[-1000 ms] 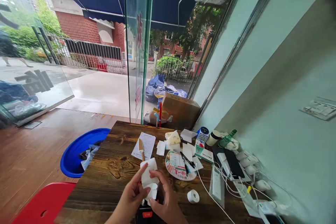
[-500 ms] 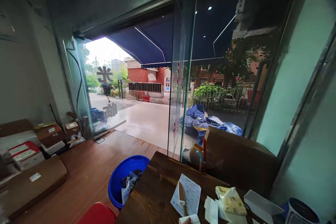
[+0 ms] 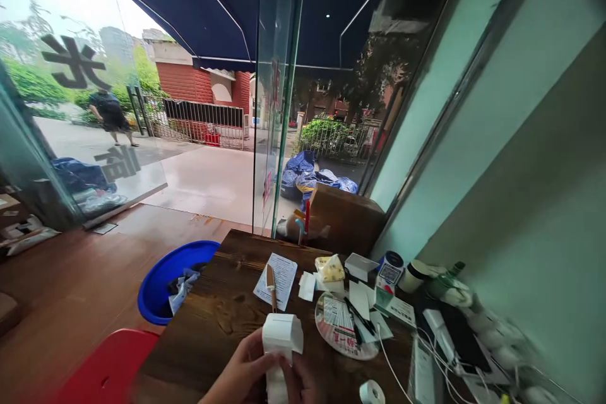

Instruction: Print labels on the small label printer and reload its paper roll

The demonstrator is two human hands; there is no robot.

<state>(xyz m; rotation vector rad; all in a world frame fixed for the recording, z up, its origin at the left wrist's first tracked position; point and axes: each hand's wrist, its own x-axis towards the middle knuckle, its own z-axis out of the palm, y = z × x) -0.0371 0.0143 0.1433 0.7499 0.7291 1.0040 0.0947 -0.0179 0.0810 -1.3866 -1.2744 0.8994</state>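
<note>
White paper is what both hands are busy with, low in the middle of the frame. It is a small roll of labels [image 3: 282,334], with a strip of it hanging down toward the bottom edge, so its long way runs up and down in the picture. The left hand [image 3: 241,374] comes up from the bottom, just left of the roll, and its fingers are curled around the roll's left side, so its grip is closed on the paper. The right hand [image 3: 303,385] sits just right of the strip and touches it, but most of that hand is cut off by the bottom edge, so I cannot tell if its grip is closed or loose. The left hand shows more and looks like the one that carries the roll. The roll is held just above the dark wooden surface [image 3: 222,315], close to the near edge. Farther up the surface lies a sheet of paper [image 3: 277,271] with a knife [image 3: 271,279] on top of it, right above the roll in the frame. To the right is a round fan [image 3: 331,334] with cards and a pen on it, and a small tape roll [image 3: 372,392] sits at the bottom right. A blue tub [image 3: 161,278] stands on the floor to the left, and a red stool [image 3: 108,369] is at the lower left.
</note>
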